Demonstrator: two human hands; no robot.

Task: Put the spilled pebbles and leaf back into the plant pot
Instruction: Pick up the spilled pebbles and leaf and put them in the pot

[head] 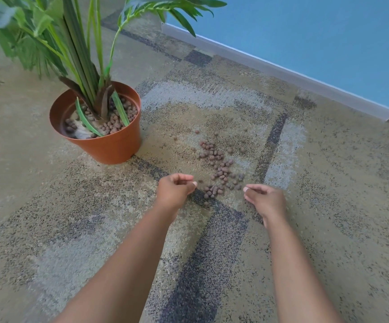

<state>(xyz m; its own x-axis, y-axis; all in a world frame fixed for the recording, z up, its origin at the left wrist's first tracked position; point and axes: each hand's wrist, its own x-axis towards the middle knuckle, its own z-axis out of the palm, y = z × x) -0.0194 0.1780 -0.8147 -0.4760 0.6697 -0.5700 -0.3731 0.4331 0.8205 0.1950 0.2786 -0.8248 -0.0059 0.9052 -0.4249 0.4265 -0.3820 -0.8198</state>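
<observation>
Fingers (pixel 189 177) of left hand (pixel 176 191): curled in, thumb tip near forefinger, just at the near-left edge of the spill. Fingers (pixel 256 188) of right hand (pixel 267 200): also curled, tips pointing left, at the near-right edge. Palms face down and away, so cannot tell whether either holds pebbles or nothing.

Pebbles (pixel 219 169): small, round, brown, matt, clay-like. They lie in a loose strip on the carpet (pixel 95 206), running from between the hands up and away, with a few strays beyond.

Step in hand, by my reading: gathering, early on, since most of the spill is on the floor. Next move calls for scooping or pinching a small batch, then carrying it left and up over the rim.

Pot (pixel 109 145): smooth orange plastic, tapered, upright, well left of the spill. It is partly filled with the same pebbles. A narrow green leaf (pixel 85 120) lies inside, possibly the spilled one. No loose leaf shows on the carpet, which is short-piled with tan, grey and dark blocks.
</observation>
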